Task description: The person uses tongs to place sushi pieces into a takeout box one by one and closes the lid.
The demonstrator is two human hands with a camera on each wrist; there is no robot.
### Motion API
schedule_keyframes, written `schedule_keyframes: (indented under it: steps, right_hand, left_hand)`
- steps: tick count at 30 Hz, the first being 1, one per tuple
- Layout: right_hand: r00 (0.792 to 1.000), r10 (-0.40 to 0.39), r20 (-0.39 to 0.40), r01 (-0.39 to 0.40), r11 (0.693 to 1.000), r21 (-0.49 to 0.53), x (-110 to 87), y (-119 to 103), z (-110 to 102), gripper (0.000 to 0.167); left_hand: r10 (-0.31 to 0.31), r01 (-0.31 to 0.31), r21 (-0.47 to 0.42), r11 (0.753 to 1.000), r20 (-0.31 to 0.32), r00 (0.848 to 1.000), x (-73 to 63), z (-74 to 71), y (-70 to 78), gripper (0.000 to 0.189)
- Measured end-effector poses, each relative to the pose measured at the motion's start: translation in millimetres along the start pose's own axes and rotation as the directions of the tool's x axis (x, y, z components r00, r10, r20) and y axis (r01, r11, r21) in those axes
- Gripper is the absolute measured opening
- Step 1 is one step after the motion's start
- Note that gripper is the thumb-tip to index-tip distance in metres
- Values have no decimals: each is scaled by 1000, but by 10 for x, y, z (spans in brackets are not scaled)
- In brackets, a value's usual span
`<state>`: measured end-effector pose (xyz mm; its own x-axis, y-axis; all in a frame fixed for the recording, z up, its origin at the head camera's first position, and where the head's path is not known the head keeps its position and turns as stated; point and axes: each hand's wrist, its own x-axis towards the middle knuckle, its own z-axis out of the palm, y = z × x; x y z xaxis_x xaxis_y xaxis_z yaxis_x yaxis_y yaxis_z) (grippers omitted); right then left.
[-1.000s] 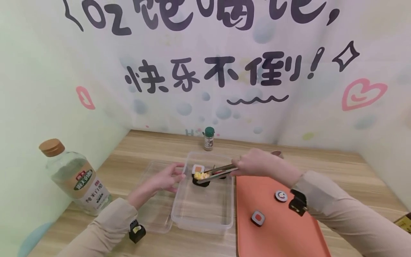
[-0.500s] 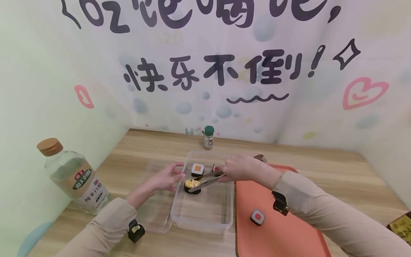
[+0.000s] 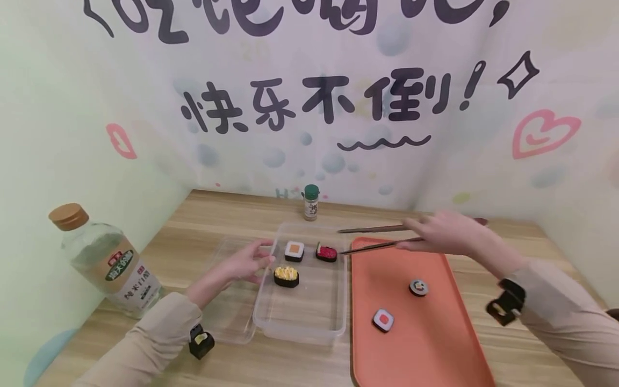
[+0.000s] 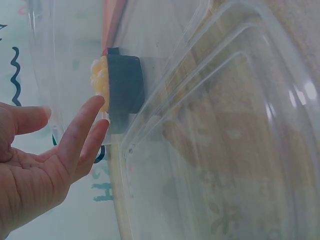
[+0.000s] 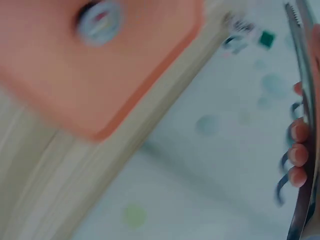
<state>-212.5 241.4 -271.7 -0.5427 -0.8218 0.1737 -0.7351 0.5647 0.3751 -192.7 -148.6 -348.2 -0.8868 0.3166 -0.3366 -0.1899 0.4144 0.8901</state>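
My right hand grips a pair of metal tongs above the far end of the orange tray. Their arms are spread with nothing between them, the tips over the right rim of a clear plastic box. With loosely extended fingers, my left hand is at the box's left wall. Inside the box sit a corn-topped sushi piece, a white roll with an orange centre and a red-topped sushi piece. Two sushi rolls lie on the tray, one red-centred, one round.
A clear lid lies flat left of the box, partly under my left arm. Behind the box stands a small green-capped shaker. A large vinegar bottle stands at the left. A printed cloth hangs behind the table.
The tongs let go of the corn-topped sushi, which now sits in the box near its left wall. My right hand has moved right and up with the tongs spread. My left hand stays put.
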Motion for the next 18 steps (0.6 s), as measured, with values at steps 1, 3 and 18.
schedule_keyframes:
  steps: [1,3,18]
  right_hand:
    - [999,-20,-45,19,1000,-25,-130,64,40,51]
    - [987,-70,-142,60,996,-73,-380,175,122,53]
    - [955,-136,-264,109,987,-115,-1421,375,557,49]
  left_hand:
    - [-1,1,3,1000,2,1000,0,-1,3,53]
    - [2,-3,11,1000,9,1000,-1,-5,9,53]
    - [18,-18,-5,1000,33,999,-2,-16,7,54]
